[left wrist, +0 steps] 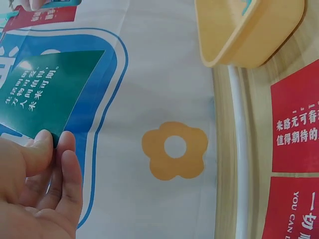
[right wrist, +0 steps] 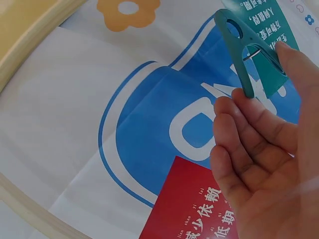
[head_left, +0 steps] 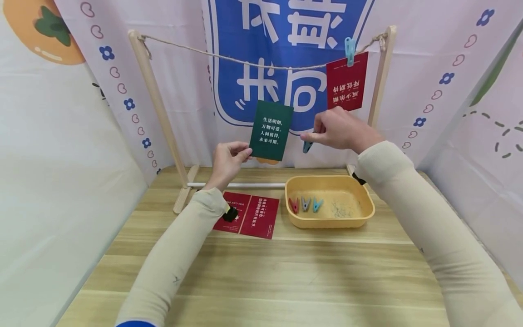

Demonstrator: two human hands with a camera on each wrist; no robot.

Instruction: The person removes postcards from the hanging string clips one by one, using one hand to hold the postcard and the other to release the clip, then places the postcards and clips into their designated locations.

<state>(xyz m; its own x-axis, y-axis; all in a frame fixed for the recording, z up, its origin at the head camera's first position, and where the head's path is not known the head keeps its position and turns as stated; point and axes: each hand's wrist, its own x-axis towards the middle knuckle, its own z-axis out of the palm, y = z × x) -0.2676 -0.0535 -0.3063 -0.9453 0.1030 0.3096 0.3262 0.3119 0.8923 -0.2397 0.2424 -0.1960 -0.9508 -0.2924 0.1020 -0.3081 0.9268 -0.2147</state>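
Note:
My left hand [head_left: 229,163] pinches a dark green card [head_left: 271,130] with white writing by its lower left corner. The card is held up below the twine line [head_left: 229,58], apart from it. To its right, my right hand [head_left: 341,128] pinches a teal clothespin [right wrist: 244,47] between thumb and fingers, at the handle ends. The clothespin points downward in the head view. A red card [head_left: 347,84] hangs from the right part of the line under a light blue clothespin [head_left: 349,51].
A yellow tray [head_left: 330,222] holds red, grey and blue clothespins [head_left: 305,204]. Two red cards [head_left: 259,217] lie on the wooden table [head_left: 286,281], left of the tray. Wooden posts [head_left: 159,109] carry the twine, with a white rod [head_left: 253,185] low between them. A printed cloth hangs behind.

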